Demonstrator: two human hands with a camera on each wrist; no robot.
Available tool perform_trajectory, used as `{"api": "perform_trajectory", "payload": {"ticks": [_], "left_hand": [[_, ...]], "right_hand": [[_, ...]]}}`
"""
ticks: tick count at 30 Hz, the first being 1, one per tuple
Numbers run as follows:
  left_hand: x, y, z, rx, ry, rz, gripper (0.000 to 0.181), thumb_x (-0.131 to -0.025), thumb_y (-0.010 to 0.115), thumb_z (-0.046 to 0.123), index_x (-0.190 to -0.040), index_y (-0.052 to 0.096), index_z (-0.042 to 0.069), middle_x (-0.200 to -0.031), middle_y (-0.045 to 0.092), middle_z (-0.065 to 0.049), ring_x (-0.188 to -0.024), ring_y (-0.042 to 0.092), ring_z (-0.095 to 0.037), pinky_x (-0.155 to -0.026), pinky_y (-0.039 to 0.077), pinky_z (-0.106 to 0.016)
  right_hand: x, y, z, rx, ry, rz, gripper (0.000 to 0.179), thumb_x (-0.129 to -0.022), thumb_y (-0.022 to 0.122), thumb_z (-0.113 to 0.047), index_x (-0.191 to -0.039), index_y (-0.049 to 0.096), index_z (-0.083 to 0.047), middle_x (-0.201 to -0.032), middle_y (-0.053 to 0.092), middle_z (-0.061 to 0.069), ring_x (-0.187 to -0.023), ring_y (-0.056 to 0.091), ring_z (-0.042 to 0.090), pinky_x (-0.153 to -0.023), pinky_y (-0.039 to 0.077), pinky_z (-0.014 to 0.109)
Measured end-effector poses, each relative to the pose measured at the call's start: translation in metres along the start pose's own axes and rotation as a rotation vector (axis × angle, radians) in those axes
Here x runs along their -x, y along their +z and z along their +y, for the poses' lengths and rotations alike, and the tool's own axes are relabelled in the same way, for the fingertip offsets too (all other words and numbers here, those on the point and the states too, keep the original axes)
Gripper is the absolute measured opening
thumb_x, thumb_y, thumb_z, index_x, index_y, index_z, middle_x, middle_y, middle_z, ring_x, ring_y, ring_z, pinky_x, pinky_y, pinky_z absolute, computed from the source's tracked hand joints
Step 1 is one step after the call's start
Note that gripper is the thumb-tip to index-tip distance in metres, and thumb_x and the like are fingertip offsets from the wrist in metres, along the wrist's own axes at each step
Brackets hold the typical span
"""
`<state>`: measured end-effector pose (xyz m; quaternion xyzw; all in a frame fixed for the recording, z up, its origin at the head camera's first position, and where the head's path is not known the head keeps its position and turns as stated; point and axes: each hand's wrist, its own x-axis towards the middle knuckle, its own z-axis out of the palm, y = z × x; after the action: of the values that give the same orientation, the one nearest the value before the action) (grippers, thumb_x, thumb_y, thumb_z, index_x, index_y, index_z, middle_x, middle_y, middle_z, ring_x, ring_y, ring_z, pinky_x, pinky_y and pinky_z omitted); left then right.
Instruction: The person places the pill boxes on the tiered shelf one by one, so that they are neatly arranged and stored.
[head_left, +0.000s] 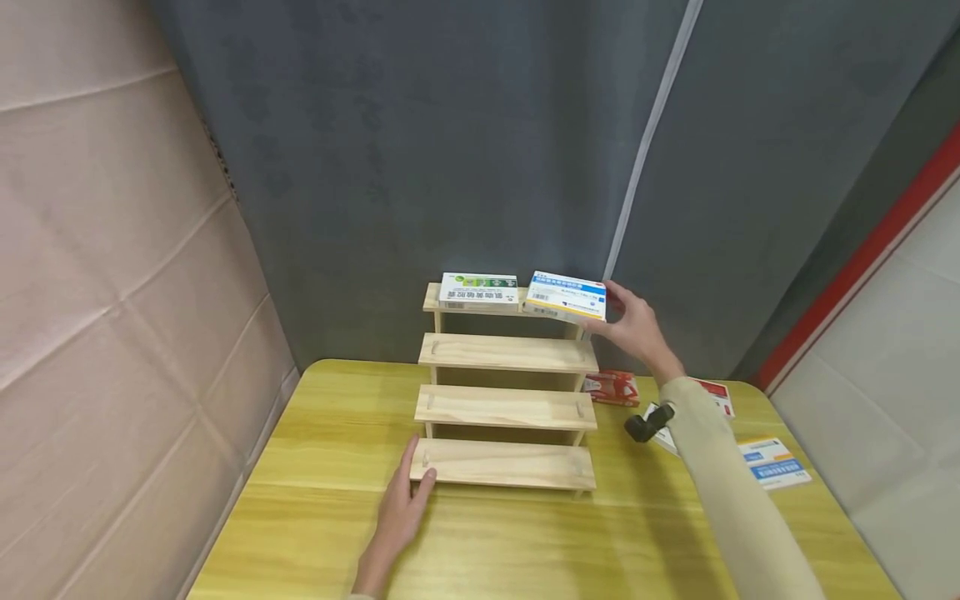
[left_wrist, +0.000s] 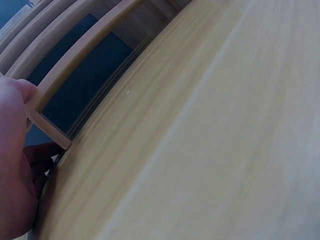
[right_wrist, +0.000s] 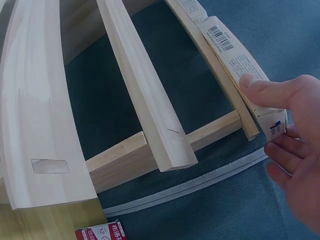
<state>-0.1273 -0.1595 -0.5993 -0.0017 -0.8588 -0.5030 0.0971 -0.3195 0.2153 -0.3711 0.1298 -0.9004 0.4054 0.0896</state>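
A four-step wooden rack (head_left: pixel 506 408) stands on the table. On its top step, toward the right end, lies a blue and white medicine box (head_left: pixel 566 296), slightly askew. My right hand (head_left: pixel 633 329) grips that box at its right end, the thumb on the near side in the right wrist view. Left of it, a green and white medicine box (head_left: pixel 478 288) lies flat on the same step. My left hand (head_left: pixel 397 508) holds the left end of the lowest step, its thumb on the front edge; in the left wrist view, other fingers reach behind the side support (left_wrist: pixel 50 131).
Right of the rack lie a red box (head_left: pixel 613 388), a red and white box (head_left: pixel 716 397), another box partly hidden under the right wrist, and a blue and white box (head_left: pixel 774 463). A dark curtain (head_left: pixel 450 167) hangs behind the table (head_left: pixel 337 467). Pale panels flank both sides.
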Motion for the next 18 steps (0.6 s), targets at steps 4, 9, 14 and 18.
{"api": "perform_trajectory", "payload": {"ticks": [4, 9, 14, 18], "left_hand": [[0.0000, -0.0006, 0.0003, -0.001, -0.003, -0.004, 0.069, -0.105, 0.051, 0.041, -0.163, 0.020, 0.023, -0.168, 0.027, -0.009, -0.148, 0.032, -0.046, -0.118, 0.026, -0.070], [0.0004, -0.0015, 0.0012, -0.002, -0.006, -0.008, 0.069, -0.105, 0.051, 0.042, -0.164, 0.019, 0.023, -0.168, 0.026, -0.009, -0.149, 0.032, -0.046, -0.117, 0.025, -0.071], [0.0012, -0.0009, 0.0007, -0.006, -0.002, -0.003, 0.069, -0.106, 0.051, 0.041, -0.164, 0.019, 0.021, -0.168, 0.026, -0.010, -0.148, 0.032, -0.047, -0.117, 0.025, -0.071], [0.0013, -0.0005, 0.0011, -0.003, 0.001, 0.004, 0.069, -0.106, 0.051, 0.042, -0.163, 0.020, 0.022, -0.168, 0.026, -0.010, -0.148, 0.032, -0.046, -0.117, 0.026, -0.071]], "right_hand": [[-0.0029, 0.0005, 0.0002, -0.015, 0.013, -0.006, 0.091, -0.088, 0.080, -0.024, -0.157, 0.029, 0.003, -0.151, 0.048, 0.029, -0.139, 0.047, 0.046, -0.114, 0.042, 0.059], [-0.0041, 0.0004, 0.0023, -0.035, 0.029, -0.042, 0.092, -0.090, 0.078, -0.027, -0.159, 0.025, 0.002, -0.150, 0.048, 0.027, -0.137, 0.049, 0.043, -0.114, 0.043, 0.059], [-0.0044, 0.0029, 0.0001, -0.038, 0.028, -0.059, 0.090, -0.092, 0.076, -0.026, -0.159, 0.023, 0.002, -0.148, 0.050, 0.027, -0.132, 0.053, 0.042, -0.110, 0.046, 0.056], [-0.0035, 0.0051, -0.0012, -0.052, 0.024, -0.052, 0.087, -0.093, 0.074, -0.026, -0.159, 0.024, 0.001, -0.148, 0.051, 0.026, -0.129, 0.056, 0.040, -0.106, 0.050, 0.049]]}}
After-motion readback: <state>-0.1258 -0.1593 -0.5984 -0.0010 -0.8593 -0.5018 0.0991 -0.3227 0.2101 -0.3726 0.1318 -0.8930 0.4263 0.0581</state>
